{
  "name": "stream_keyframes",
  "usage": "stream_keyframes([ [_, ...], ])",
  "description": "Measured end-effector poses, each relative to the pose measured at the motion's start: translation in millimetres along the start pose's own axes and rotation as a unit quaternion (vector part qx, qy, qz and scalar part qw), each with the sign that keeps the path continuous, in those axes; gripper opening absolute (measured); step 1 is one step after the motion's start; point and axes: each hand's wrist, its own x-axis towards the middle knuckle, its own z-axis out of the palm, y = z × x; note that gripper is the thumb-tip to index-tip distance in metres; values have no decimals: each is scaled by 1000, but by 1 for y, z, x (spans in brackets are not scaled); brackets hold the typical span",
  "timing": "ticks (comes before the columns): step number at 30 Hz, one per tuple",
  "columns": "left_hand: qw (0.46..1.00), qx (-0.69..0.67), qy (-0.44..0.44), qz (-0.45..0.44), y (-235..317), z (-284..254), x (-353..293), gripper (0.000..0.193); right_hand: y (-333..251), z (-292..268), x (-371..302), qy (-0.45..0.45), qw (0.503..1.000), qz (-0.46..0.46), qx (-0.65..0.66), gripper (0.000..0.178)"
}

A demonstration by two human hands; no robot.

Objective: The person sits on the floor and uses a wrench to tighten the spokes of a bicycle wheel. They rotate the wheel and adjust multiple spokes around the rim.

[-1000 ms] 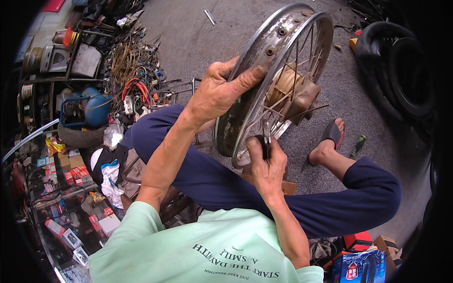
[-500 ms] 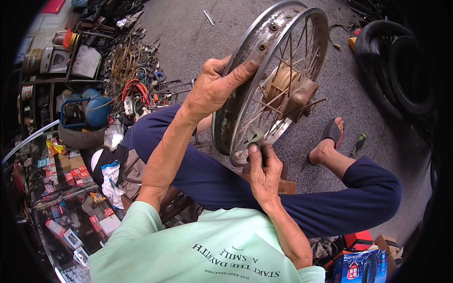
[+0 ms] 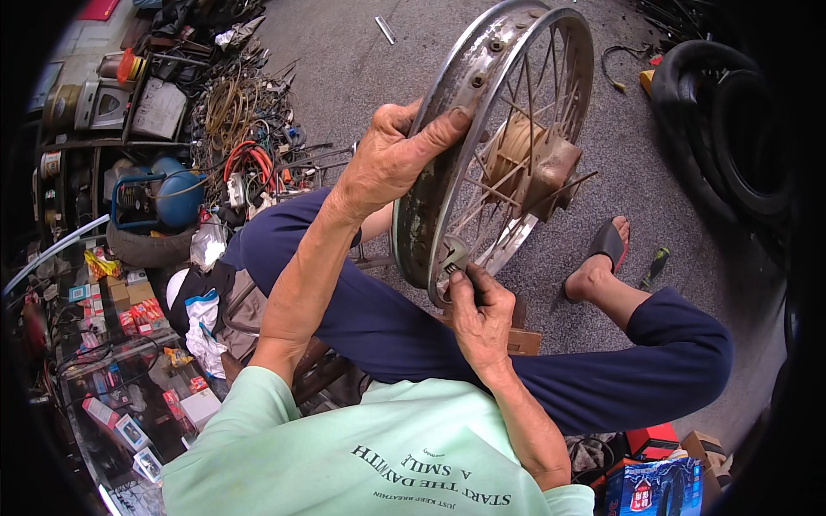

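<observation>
A bare spoked wheel (image 3: 416, 225), worn and rusty with a brown hub (image 3: 551, 172), stands tilted over my lap. My left hand (image 3: 397, 159) is closed round its rim, with the thumb on the inner channel and the other fingers mostly hidden behind. Between thumb and fingers, my right hand (image 3: 483, 314) pinches a small grey-green spoke wrench (image 3: 453, 251) with notches. The wrench is at the spokes beside the lower rim; whether it sits on a spoke nipple I cannot tell.
Black tyres (image 3: 723, 129) lie at the far right. A green-black handled tool (image 3: 656, 267) is on the floor by my sandalled foot (image 3: 600, 256). To the left are a blue tank (image 3: 178, 198), tangled cables (image 3: 241, 112) and a glass case of small boxes (image 3: 112, 370).
The spoke wrench has turned and shifted slightly left, closer to the rim, with my right fingers following. The wheel has tilted a little; my left hand keeps its grip.
</observation>
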Motion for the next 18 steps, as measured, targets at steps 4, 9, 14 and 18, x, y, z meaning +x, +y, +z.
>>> stream_keyframes([
  [4,1000,7,-6,2,0,-2,1,36,-4,0,0,1,1000,0,-6,23],
  [9,1000,8,-6,9,0,-1,1,36,-6,1,2,8,998,-50,-33,23],
  [14,1000,27,-2,5,2,1,1,35,-1,1,2,20,996,-82,-35,23],
  [18,1000,24,-15,-2,5,0,0,35,-4,-3,-1,-3,1000,-7,25,20],
])
